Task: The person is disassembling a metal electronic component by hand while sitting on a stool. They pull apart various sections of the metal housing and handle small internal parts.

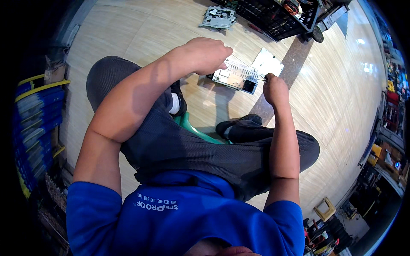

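Note:
A silvery metal device housing (pixel 234 78) with rows of slots sits on the floor in front of me, beyond my feet. At its left end is my left hand (pixel 208 55), its fingers bent over the edge and gripping it. My right hand (pixel 276 90) is closed at the housing's right end around a thin-shafted tool (pixel 258 78) that looks like a screwdriver. The shaft points left across the housing; its handle is hidden in the fist. Just behind the housing lies a flat, pale metal cover plate (pixel 268 63).
A metal mechanism (pixel 218 18) lies on the floor farther off. Near it stands a black plastic crate (pixel 273 21) holding cables. Blue bins (pixel 38 117) line the left side, and a yellow stool (pixel 325 209) is at the lower right. A green seat (pixel 194 130) shows beneath my legs.

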Motion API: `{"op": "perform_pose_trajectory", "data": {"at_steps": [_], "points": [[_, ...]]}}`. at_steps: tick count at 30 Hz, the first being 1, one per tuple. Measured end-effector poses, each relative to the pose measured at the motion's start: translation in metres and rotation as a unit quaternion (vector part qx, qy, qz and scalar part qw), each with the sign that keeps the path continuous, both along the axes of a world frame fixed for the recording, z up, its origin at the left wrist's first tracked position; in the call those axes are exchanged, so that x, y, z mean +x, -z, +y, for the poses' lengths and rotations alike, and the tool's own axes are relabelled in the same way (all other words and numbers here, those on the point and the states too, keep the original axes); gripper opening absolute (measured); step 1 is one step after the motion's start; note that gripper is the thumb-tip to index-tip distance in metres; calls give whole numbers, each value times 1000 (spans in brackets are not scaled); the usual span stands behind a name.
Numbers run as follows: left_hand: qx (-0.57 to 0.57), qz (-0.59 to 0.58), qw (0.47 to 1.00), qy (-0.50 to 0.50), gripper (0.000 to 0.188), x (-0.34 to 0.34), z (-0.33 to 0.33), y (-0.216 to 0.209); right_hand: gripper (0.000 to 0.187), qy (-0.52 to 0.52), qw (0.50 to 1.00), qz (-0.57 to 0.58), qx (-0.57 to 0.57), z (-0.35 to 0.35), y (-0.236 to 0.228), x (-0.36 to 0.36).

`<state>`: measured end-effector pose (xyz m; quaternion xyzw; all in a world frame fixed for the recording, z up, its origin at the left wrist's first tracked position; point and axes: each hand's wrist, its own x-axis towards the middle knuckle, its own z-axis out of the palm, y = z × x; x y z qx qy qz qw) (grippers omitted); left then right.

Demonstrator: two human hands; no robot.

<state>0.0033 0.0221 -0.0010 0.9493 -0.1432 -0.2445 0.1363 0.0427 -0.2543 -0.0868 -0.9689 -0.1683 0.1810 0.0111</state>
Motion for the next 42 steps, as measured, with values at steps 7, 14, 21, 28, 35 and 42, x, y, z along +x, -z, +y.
{"op": "perform_pose_trajectory", "data": {"at_steps": [7,14,21,28,35,42], "points": [[11,6,1000,-1,47,1,-1,0,21,-6,1000,4,14,4,2,-3],[13,0,1000,-5,50,1,0,0,21,-13,1000,7,25,7,-2,-6],[-9,-51,999,10,35,-1,2,11,22,11,999,7,36,4,7,-4],[-22,-57,998,20,34,-2,5,15,26,5,1000,18,6,7,1,-3],[-47,-19,998,21,44,-2,1,6,28,24,1000,4,7,1,11,-3],[-546,231,805,32,71,-27,-8,-61,22,12,1000,9,22,-4,6,-3]]}}
